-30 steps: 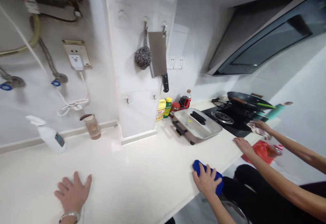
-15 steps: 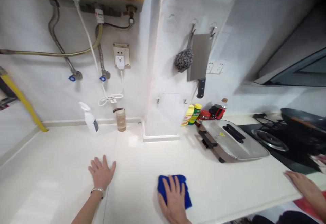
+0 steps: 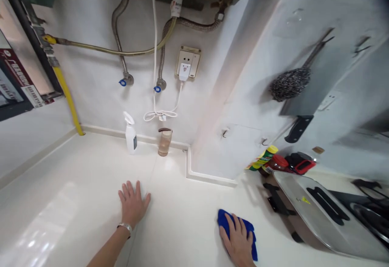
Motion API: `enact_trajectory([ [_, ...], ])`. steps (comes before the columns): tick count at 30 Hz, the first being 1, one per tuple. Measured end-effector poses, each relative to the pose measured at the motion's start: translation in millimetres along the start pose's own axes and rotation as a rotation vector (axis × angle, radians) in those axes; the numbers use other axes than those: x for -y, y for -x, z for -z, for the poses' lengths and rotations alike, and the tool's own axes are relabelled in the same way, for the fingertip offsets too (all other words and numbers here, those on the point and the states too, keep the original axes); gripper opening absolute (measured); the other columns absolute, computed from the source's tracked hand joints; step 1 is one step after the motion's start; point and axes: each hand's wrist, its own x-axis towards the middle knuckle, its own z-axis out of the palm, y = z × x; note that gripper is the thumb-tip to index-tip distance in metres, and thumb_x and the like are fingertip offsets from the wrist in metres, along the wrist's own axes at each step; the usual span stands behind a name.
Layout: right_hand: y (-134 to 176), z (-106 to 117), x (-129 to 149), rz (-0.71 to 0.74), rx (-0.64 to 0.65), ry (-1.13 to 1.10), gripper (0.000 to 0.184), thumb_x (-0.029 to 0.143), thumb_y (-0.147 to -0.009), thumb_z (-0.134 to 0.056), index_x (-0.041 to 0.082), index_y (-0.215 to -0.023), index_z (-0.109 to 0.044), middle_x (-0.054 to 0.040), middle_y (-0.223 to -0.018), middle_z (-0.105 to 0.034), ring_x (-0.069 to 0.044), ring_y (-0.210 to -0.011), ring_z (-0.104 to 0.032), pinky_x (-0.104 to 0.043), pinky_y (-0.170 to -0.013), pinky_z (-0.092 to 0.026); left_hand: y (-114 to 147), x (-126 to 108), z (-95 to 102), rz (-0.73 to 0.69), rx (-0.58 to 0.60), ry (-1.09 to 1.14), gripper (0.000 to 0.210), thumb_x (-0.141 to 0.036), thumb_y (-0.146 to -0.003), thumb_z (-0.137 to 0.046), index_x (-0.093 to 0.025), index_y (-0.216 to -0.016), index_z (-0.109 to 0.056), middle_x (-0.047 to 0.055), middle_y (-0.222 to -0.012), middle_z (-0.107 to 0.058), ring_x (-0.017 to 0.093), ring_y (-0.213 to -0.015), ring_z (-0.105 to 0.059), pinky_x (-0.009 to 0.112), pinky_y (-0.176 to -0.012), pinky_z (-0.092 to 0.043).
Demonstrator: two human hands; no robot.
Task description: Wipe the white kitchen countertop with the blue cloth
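Observation:
My left hand point(image 3: 132, 206) lies flat on the white countertop point(image 3: 170, 222), fingers spread, with nothing in it. A metal band is around that wrist. Farther to the right, my right hand point(image 3: 240, 240) presses down on a blue cloth point(image 3: 225, 217), its fingers bent a little over the fabric. Part of the cloth is hidden beneath the palm. Back against the wall stand a white spray bottle point(image 3: 130, 137) and a clear cup with a brown handle point(image 3: 165, 143), both beyond my left hand.
A lidded electric pan point(image 3: 319, 214) sits on the right, with jars and bottles point(image 3: 278, 162) behind it. From the pillar point(image 3: 225, 153) hang a cleaver point(image 3: 299, 129) and a steel-wool scrubber point(image 3: 290, 84). Hoses and a plugged socket point(image 3: 187, 63) line the wall.
The view has turned left and tilted, bringing the window side in. Another person's hand at the right has left the picture. My right hand, still on the cloth, appears farther from my left.

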Motion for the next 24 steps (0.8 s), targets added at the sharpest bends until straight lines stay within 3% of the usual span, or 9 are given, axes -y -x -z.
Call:
enact_trajectory([
  [3, -28.9, 8.8, 47.5, 0.019, -0.002, 0.055, 0.059, 0.049, -0.097, -0.033, 0.019, -0.147, -0.045, -0.015, -0.156, -0.038, -0.04, -0.144, -0.029, -0.071, -0.111, -0.026, 0.0, 1.6, -5.8, 0.009, 0.0, 0.006, 0.075, -0.049, -0.089, -0.049, -0.004, -0.149, -0.04, 0.032, -0.162, -0.021, 0.052, -0.151, 0.0, 0.072, -0.116, -0.015],
  [8, -62.1, 27.7, 153.6, 0.282, 0.022, -0.037, 0.06, 0.048, -0.097, -0.041, 0.019, -0.15, -0.041, -0.016, -0.157, -0.036, -0.042, -0.145, -0.026, -0.074, -0.112, -0.021, 0.8, 2.2, -9.0, 0.015, 0.012, 0.018, 0.077, -0.05, -0.088, -0.051, -0.003, -0.148, -0.04, 0.033, -0.161, -0.02, 0.052, -0.151, -0.003, 0.071, -0.117, -0.014],
  [13, -53.4, 40.9, 225.0, 0.567, 0.11, -0.224, 0.064, 0.059, -0.097, -0.043, 0.025, -0.151, -0.039, -0.0123, -0.161, -0.031, -0.042, -0.148, -0.021, -0.074, -0.116, -0.013, 2.7, 1.5, -6.5, 0.025, -0.003, 0.046, 0.076, -0.049, -0.088, -0.051, -0.004, -0.148, -0.041, 0.031, -0.163, -0.019, 0.051, -0.152, -0.003, 0.071, -0.117, -0.015],
  [16, -28.1, 38.3, 232.6, 0.732, 0.139, -0.328, 0.061, 0.062, -0.097, -0.042, 0.034, -0.152, -0.036, -0.0071, -0.162, -0.028, -0.039, -0.15, -0.018, -0.074, -0.117, -0.014, 3.5, 4.3, -9.8, 0.018, -0.034, 0.046, 0.077, -0.049, -0.087, -0.053, -0.003, -0.147, -0.042, 0.032, -0.161, -0.021, 0.052, -0.151, -0.007, 0.071, -0.117, -0.016],
  [19, -2.5, 38.8, 214.6, 0.82, 0.103, -0.525, 0.057, 0.057, -0.1, -0.041, 0.037, -0.152, -0.033, -0.0057, -0.159, -0.036, -0.037, -0.147, -0.028, -0.074, -0.116, -0.024, 3.3, 6.6, -13.9, 0.023, -0.052, 0.03, 0.076, -0.051, -0.086, -0.055, -0.005, -0.146, -0.045, 0.031, -0.16, -0.026, 0.052, -0.15, -0.012, 0.07, -0.118, -0.016],
  [22, 19.4, 65.0, 180.2, 0.69, -0.099, -0.881, 0.05, 0.05, -0.101, -0.041, 0.035, -0.148, -0.038, -0.0074, -0.146, -0.054, -0.034, -0.134, -0.05, -0.06, -0.106, -0.049, 2.7, 6.1, -12.2, 0.047, -0.032, 0.035, 0.076, -0.054, -0.086, -0.053, -0.007, -0.146, -0.046, 0.028, -0.16, -0.031, 0.049, -0.15, -0.016, 0.069, -0.118, -0.017],
  [24, 34.4, 96.7, 154.7, 0.602, -0.217, -1.062, 0.043, 0.045, -0.101, -0.043, 0.033, -0.142, -0.045, -0.0071, -0.127, -0.065, -0.029, -0.117, -0.063, -0.05, -0.098, -0.058, 2.6, 5.8, -7.5, 0.062, -0.005, 0.079, 0.076, -0.054, -0.086, -0.054, -0.008, -0.146, -0.047, 0.027, -0.16, -0.031, 0.049, -0.151, -0.016, 0.069, -0.118, -0.017],
])
